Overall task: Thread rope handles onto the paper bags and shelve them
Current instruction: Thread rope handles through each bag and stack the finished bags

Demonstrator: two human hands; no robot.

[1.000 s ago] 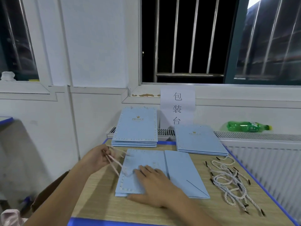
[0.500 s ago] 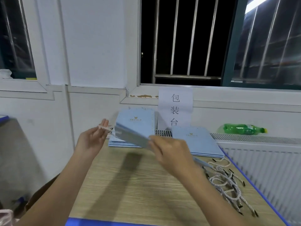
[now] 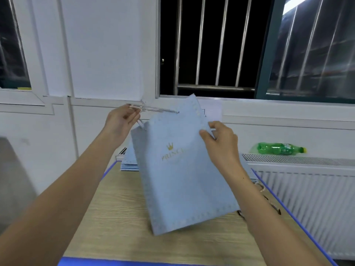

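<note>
A light blue paper bag with a gold crown logo is held upright above the wooden table, its front face toward me. My right hand pinches the bag's upper right edge. My left hand pinches a white rope handle, which runs taut to a hole near the bag's top. A stack of flat blue bags shows behind the bag at the left. A few loose ropes peek out past my right forearm.
A green plastic bottle lies on the white radiator at the right. A barred window and white wall are behind. The table has a blue edge.
The bag has gone from lying flat under my right hand to being lifted and turned upright facing me. My left hand rose with the rope, now pulled taut from the bag's top.
</note>
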